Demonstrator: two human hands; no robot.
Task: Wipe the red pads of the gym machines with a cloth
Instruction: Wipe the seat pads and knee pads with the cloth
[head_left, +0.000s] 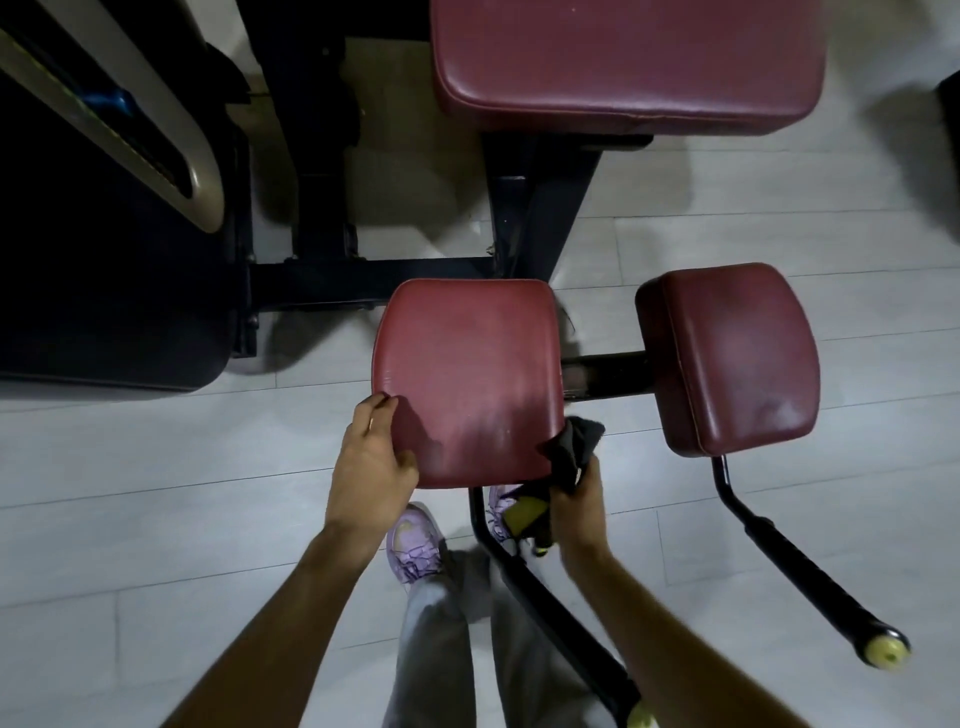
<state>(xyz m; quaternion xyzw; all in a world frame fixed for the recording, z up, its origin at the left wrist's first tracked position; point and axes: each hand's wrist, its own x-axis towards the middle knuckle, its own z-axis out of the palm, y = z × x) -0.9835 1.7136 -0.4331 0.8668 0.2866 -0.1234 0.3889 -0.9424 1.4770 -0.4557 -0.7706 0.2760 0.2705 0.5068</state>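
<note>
As the left hand (375, 457) grips the center pad (467, 382), the right hand (574, 501) clutches the dark cloth (574, 447); firm overlapping strokes would serve best.

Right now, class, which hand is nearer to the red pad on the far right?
Right. The right hand, holding the cloth, sits just below-left of the far-right pad; the left hand grips the middle pad's opposite edge.

Three red pads (467, 379) (727, 358) (623, 57) are showing, along with one cloth (574, 449), two hands (371, 457) (574, 512), two black handles (810, 577) (561, 618) and two lilac shoes (413, 545) (501, 506).
</note>
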